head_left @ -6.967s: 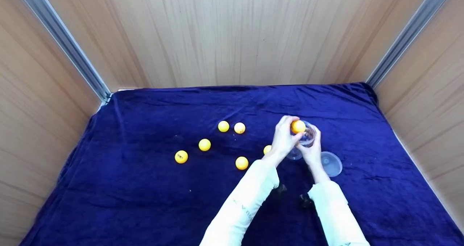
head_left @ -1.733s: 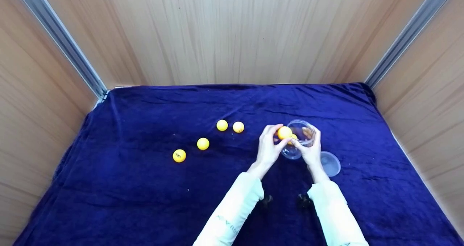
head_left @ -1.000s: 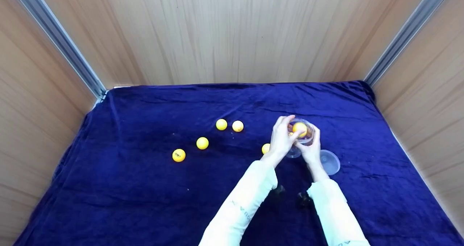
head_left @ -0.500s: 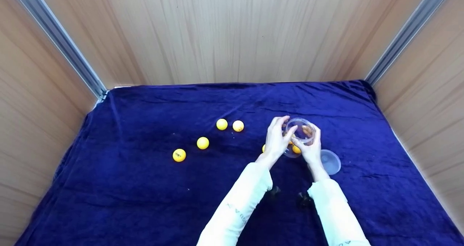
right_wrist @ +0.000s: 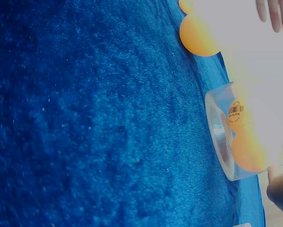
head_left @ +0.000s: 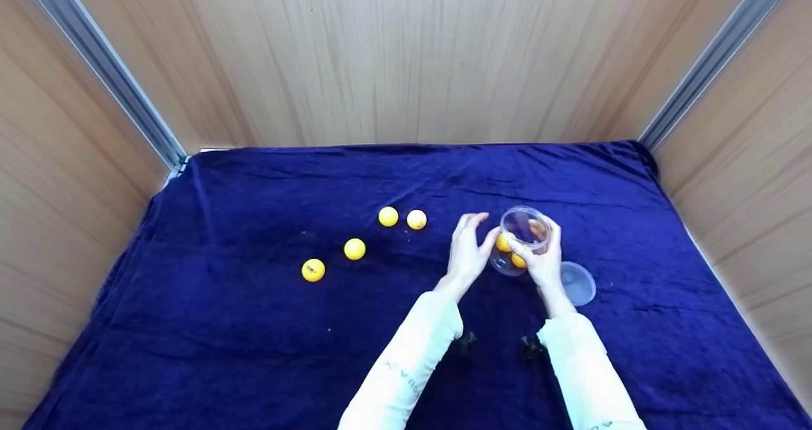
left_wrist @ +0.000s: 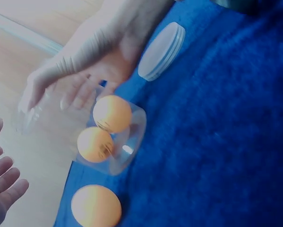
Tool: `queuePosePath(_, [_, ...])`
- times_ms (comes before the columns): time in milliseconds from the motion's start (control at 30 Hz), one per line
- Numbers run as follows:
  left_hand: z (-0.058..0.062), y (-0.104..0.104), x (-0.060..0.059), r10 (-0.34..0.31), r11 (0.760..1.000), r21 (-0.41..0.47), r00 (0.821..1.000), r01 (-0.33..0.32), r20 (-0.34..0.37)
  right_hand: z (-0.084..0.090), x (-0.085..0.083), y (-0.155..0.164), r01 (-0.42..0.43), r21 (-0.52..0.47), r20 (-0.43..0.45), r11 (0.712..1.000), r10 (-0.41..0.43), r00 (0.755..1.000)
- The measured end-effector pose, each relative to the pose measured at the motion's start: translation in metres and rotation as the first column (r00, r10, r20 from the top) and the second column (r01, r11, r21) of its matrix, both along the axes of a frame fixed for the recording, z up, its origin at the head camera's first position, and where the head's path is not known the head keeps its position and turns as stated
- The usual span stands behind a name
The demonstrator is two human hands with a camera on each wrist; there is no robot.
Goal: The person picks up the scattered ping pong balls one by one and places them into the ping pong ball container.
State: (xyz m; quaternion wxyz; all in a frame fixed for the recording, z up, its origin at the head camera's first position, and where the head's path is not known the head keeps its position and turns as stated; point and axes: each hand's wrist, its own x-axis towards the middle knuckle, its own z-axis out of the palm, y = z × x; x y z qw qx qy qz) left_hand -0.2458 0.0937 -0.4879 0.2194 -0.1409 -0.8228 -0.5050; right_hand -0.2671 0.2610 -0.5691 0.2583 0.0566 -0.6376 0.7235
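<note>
My right hand (head_left: 544,259) grips a clear plastic jar (head_left: 500,265) near its open top, thumb on the near side and fingers round the far side. Two orange table tennis balls (left_wrist: 112,114) lie at the bottom of the jar, seen through its wall. Just left of the jar, my left hand (head_left: 468,252) has its fingers spread and holds nothing. In the left wrist view another orange ball (left_wrist: 96,206) rests on the cloth beside the jar; in the head view the left hand hides it. A round translucent lid (head_left: 577,284) lies right of the jar.
Several more balls lie further left on the dark blue cloth (head_left: 254,341): a pair (head_left: 388,216) towards the back, one ball (head_left: 354,249) nearer, and a printed ball (head_left: 313,270) leftmost. Wood-grain panels (head_left: 412,62) stand at the back and both sides.
Over the last seconds the left hand let a ball drop into the jar, then drew back left. Earlier, a ball left the cloth near the front. The right hand kept its grip on the jar.
</note>
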Motion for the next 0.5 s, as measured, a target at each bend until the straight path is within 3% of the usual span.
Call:
queuePosePath(133, [-0.010, -0.006, 0.001, 0.013, 1.000, -0.001, 1.000, -0.013, 0.022, -0.010, -0.006, 0.004, 0.027, 0.025, 0.028, 0.999, -0.027, 0.999])
queuePosePath(500, [-0.031, -0.016, 0.007, 0.021, 0.999, -0.043, 0.996, -0.017, 0.086, -0.010, -0.005, 0.005, 0.000, 0.002, -0.004, 1.000, 0.000, 1.000])
